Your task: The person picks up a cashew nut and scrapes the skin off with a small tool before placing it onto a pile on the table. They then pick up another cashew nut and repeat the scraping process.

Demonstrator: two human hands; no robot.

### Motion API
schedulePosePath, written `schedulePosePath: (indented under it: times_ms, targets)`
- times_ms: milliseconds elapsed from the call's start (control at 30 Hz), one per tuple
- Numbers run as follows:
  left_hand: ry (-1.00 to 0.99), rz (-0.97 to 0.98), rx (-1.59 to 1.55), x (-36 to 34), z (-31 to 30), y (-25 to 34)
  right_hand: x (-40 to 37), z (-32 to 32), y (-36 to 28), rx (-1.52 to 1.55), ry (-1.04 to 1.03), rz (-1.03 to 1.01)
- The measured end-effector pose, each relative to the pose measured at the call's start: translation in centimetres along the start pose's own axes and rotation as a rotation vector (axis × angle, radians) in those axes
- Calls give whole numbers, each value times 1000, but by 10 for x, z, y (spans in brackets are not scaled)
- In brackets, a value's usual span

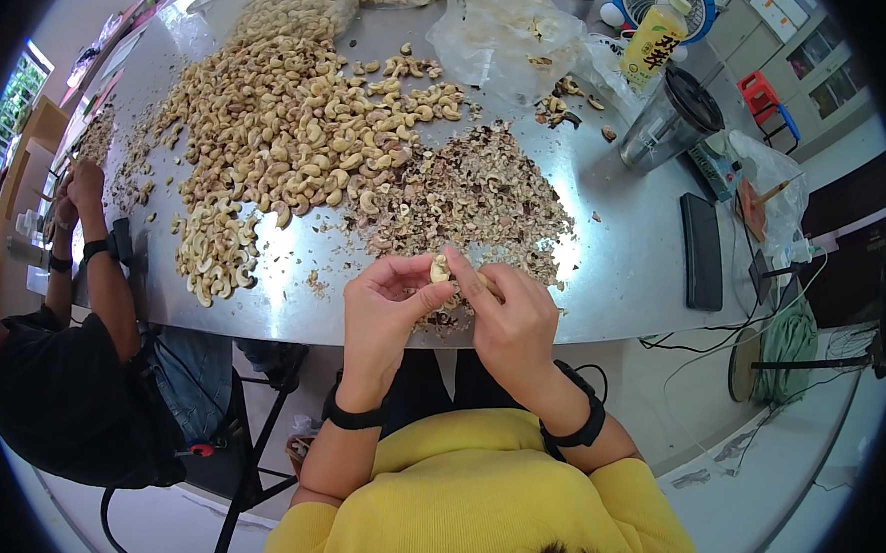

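Note:
Between its thumb and fingers my left hand (394, 299) holds a pale cashew (440, 268) above the table's near edge. My right hand (509, 315) is closed around a small tool with a light handle (487, 284), its fingertips at the cashew; the tool's tip is hidden. Just beyond my hands lies a heap of brown skin flakes (477, 193). A large pile of cashews (291, 118) spreads to the left of the flakes, and a smaller group of paler cashews (216, 250) lies near the front edge.
A clear tumbler with a dark lid (661, 123), a yellow bottle (656, 42), a black phone (701, 252) and cables stand or lie at the right. Plastic bags (510, 40) are at the back. At the left, a co-worker in black (71, 397) works at the table.

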State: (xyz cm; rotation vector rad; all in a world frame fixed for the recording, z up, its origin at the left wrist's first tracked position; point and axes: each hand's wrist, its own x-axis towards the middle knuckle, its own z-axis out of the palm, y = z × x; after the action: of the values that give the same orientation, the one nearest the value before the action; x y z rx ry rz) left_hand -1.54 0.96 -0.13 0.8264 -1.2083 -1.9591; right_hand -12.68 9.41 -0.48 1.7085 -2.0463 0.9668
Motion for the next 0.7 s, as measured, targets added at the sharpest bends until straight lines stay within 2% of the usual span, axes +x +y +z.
schedulePosePath:
  times_ms: [367, 700]
  targets:
    - [2, -46, 5, -1, 0, 2, 0, 2, 0, -38, 28, -17]
    - [-2, -20, -6, 0, -3, 3, -1, 0, -4, 167, -86, 86]
